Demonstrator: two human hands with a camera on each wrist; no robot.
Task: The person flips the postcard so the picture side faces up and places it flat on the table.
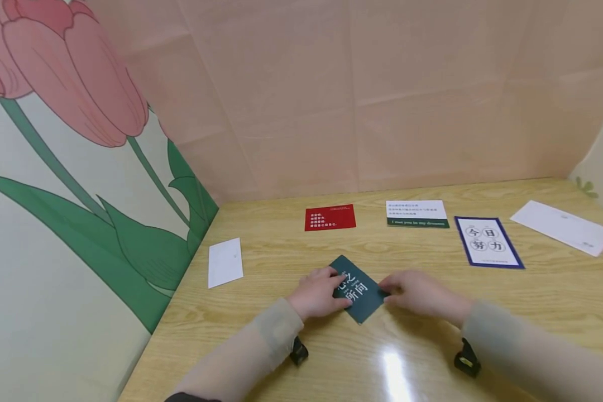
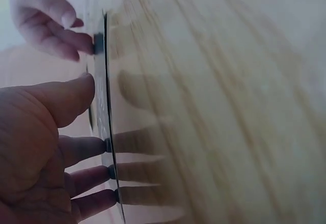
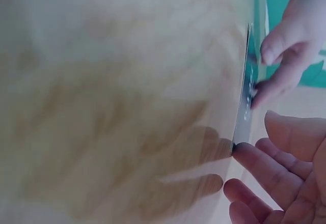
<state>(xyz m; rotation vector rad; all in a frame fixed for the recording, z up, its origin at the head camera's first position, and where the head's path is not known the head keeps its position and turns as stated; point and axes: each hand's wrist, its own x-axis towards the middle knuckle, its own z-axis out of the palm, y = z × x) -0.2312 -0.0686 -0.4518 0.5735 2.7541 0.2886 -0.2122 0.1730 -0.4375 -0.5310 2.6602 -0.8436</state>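
A dark green card (image 1: 364, 301) with white characters lies turned like a diamond on the table in the head view. My left hand (image 1: 321, 293) rests on its left part. In the left wrist view, several fingertips of that hand touch the card (image 2: 100, 81) from above, the thumb held apart from them. My right hand (image 1: 422, 291) is at the card's right corner. The right wrist view shows one fingertip touching the card's edge (image 3: 243, 114), while the thumb stays raised and apart.
Behind the hands lie a red card (image 1: 330, 218), a white card with a green strip (image 1: 416, 212) and a blue-bordered card (image 1: 489, 241). A white card (image 1: 225, 262) is at left, a long white card (image 1: 563, 226) at right. A pink cloth (image 1: 357, 100) backs the wooden table (image 1: 206, 335).
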